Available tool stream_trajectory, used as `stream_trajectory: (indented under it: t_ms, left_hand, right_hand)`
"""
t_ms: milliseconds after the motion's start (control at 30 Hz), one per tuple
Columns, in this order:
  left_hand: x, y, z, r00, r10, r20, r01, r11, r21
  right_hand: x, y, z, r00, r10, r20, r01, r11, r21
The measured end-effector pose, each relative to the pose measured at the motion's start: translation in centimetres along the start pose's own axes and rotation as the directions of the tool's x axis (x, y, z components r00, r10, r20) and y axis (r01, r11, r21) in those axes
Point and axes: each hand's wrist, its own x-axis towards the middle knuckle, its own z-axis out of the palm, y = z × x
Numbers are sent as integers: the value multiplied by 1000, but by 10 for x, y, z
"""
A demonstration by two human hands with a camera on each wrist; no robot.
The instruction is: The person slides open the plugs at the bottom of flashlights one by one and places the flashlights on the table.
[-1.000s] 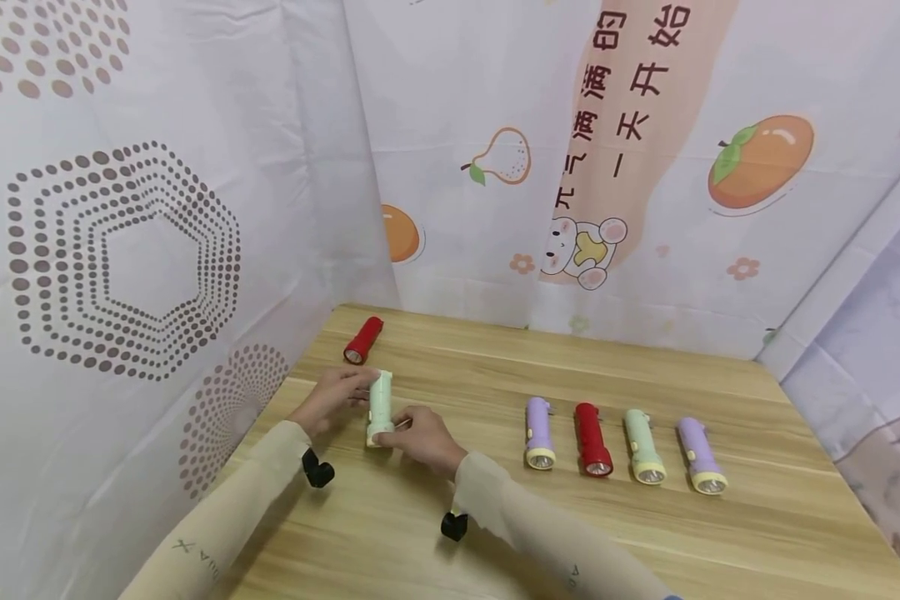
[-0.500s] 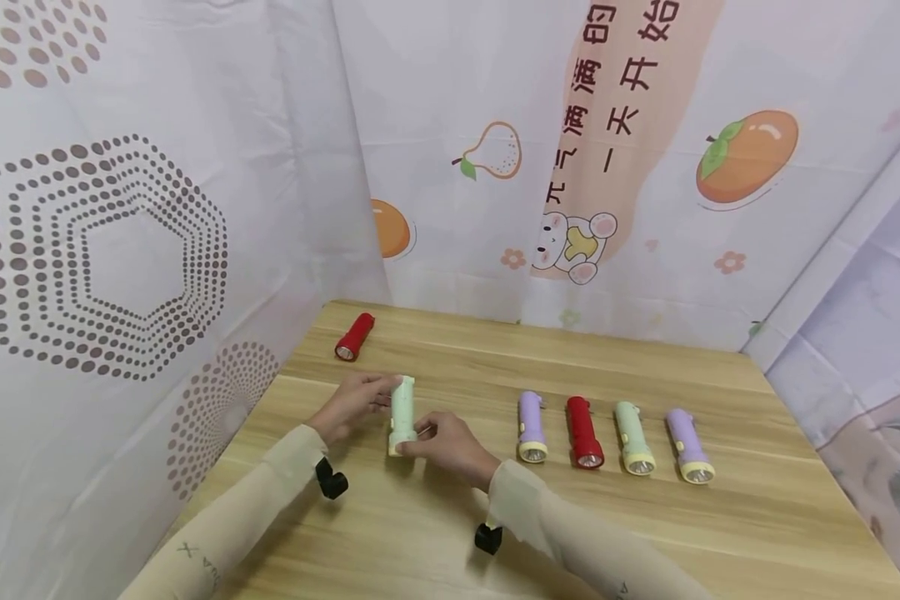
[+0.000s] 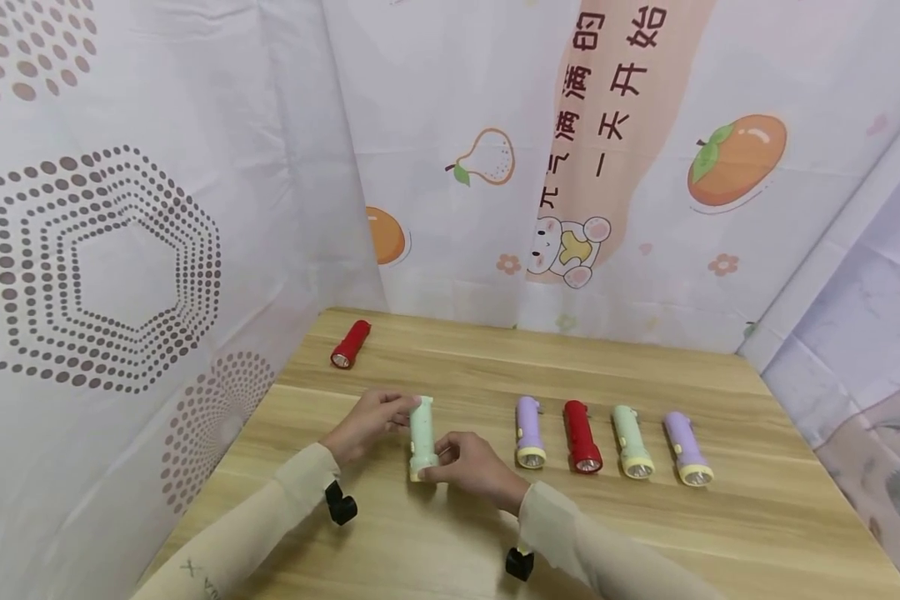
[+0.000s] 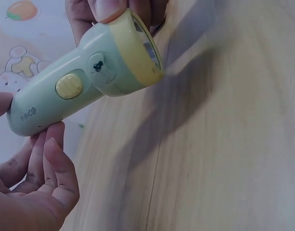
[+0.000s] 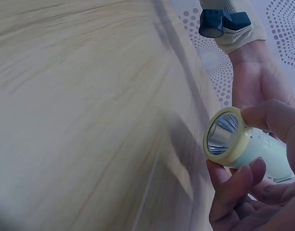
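Both hands hold one pale green flashlight (image 3: 422, 433) above the wooden table. My left hand (image 3: 371, 423) pinches its tail end between thumb and fingers; in the left wrist view the yellow switch (image 4: 69, 86) on its body shows. My right hand (image 3: 474, 468) grips the yellow-rimmed head, and in the right wrist view the silver reflector (image 5: 222, 134) is visible, with no light seen in it. To the right lie a purple flashlight (image 3: 529, 429), a red flashlight (image 3: 582, 435), another green flashlight (image 3: 632, 440) and a second purple flashlight (image 3: 687, 448), side by side.
Another red flashlight (image 3: 351, 344) lies near the table's far left corner. The wooden table (image 3: 435, 550) is bounded by a dotted curtain (image 3: 142, 275) on the left and a printed curtain (image 3: 435, 183) at the back.
Both hands have carried the green flashlight to the right, toward the row of flashlights. The head view has shifted slightly. The other flashlights stay where they lie on the table.
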Motion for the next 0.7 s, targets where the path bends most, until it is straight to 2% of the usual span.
stream_trajectory:
  t_ms: [200,400,700]
  left_hand:
    - [-4,0,10,998,19,52,-18,1000,-8]
    - [-4,0,18,994,51,101,-53,998,19]
    - [-4,0,25,995,44,84,-50,997,66]
  right_hand:
    - [-9,8,-8,1000,-18,10,19,1000,-24]
    - [-14,15,-14,1000,-24,8,24,1000,-20]
    - [-15,21,-15,1000,-14,0,14,1000,-18]
